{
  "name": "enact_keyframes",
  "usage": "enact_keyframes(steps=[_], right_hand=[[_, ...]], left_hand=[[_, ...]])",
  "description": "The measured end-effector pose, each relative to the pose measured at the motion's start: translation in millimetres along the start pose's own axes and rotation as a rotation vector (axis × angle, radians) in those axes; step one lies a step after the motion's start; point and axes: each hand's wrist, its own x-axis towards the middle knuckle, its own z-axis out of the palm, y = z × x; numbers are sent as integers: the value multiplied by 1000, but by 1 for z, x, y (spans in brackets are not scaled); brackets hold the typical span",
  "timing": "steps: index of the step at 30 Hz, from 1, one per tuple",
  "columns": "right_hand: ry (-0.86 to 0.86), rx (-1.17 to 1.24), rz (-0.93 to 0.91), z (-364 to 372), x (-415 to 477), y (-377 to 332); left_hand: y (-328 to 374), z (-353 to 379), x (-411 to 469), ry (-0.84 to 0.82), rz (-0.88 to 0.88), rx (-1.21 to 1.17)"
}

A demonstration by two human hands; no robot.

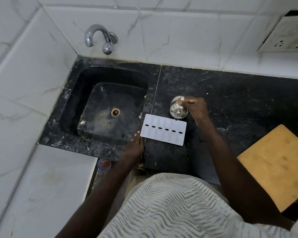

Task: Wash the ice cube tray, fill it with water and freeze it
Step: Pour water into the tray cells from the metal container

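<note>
Just right of the sink (72, 100), one white ice cube tray (163, 129) lies flat on the black stone surface (230, 100), its long axis running away from the sink and slanting slightly toward the front edge. Two rows of cells flank a centre line of six dark oval holes. The tray's short end nearest the sink crosses the seam beside the sink's rim.

A person works with two hands. The left hand (136, 143) lies with fingers straight on the sink's front-right rim, fingertips at the tray's near corner; whether they touch it cannot be told. The right hand (193, 107), beyond the tray from the sink, has its fingers curled round one round steel piece (177, 109) that stands just behind the tray's far end.

One chrome tap (96, 35) curves from the tiled wall behind the sink, above one drain (115, 112) in the basin floor. One wooden board (273, 165) sits well right of the sink at the front edge. Bare surface stretches between tray, board and the back wall.
</note>
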Motion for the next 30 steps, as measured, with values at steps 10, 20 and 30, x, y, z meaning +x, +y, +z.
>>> enact_keyframes(steps=[10, 20, 30], right_hand=[[2, 65, 81, 8, 3, -5], [-38, 40, 41, 24, 4, -12], [-64, 8, 16, 26, 3, -8]], left_hand=[[0, 0, 0, 14, -13, -3], [0, 1, -1, 17, -8, 1], [-1, 2, -2, 27, -5, 4]])
